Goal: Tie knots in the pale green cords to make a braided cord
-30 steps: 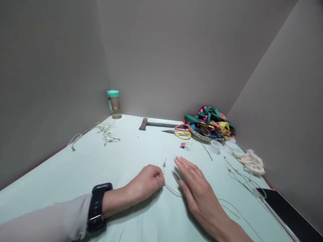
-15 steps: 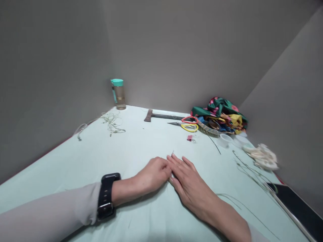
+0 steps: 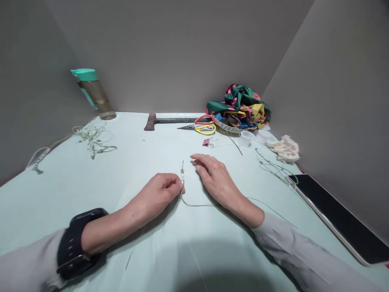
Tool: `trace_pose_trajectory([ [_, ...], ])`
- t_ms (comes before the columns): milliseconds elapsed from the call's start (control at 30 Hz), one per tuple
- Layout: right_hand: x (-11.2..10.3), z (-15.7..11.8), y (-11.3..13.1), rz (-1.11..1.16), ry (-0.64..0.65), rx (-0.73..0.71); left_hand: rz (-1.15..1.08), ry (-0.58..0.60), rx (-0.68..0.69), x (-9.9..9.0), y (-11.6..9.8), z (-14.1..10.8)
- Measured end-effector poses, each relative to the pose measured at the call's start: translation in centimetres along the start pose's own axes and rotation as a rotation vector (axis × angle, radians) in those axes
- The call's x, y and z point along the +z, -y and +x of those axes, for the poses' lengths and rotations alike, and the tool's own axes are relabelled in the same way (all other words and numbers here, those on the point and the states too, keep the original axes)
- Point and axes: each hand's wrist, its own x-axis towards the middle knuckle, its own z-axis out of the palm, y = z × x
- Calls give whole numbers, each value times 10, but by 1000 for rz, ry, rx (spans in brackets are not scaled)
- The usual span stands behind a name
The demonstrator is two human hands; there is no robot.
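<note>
My left hand (image 3: 158, 194) rests on the pale green table cover (image 3: 146, 154), its fingertips pinched on a thin greenish cord (image 3: 194, 205) with small beads near its upper end (image 3: 182, 177). The cord's tip sticks up past my fingers, and its tail trails right under my right wrist. A black watch (image 3: 77, 239) sits on my left wrist. My right hand (image 3: 212, 176) lies flat, fingers spread, palm down, just right of the beaded end and holding nothing.
At the back lie a hatchet-like tool (image 3: 165, 120), red and yellow scissors (image 3: 202, 126), a pink binder clip (image 3: 206, 142), a colourful cloth pile (image 3: 240, 105), small clear cups (image 3: 246, 138) and a white bundle (image 3: 285, 148). A teal-capped bottle (image 3: 94, 95) and loose cords (image 3: 91, 140) sit left, a dark tablet (image 3: 337, 215) right.
The view swung left and down. My right hand moved off the cord's beaded end and now lies apart from my left hand, which still pinches the cord.
</note>
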Motion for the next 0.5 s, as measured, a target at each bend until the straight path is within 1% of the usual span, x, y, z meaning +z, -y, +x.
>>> trace_pose_trajectory([
  [167, 6, 5, -2, 2, 70, -9, 8, 7, 8, -1, -3, -1],
  [367, 5, 3, 0, 30, 77, 25, -22, 15, 3, -1, -5, -3],
  [500, 3, 2, 4, 71, 67, 78, -34, 8, -5, 0, -3, -2],
])
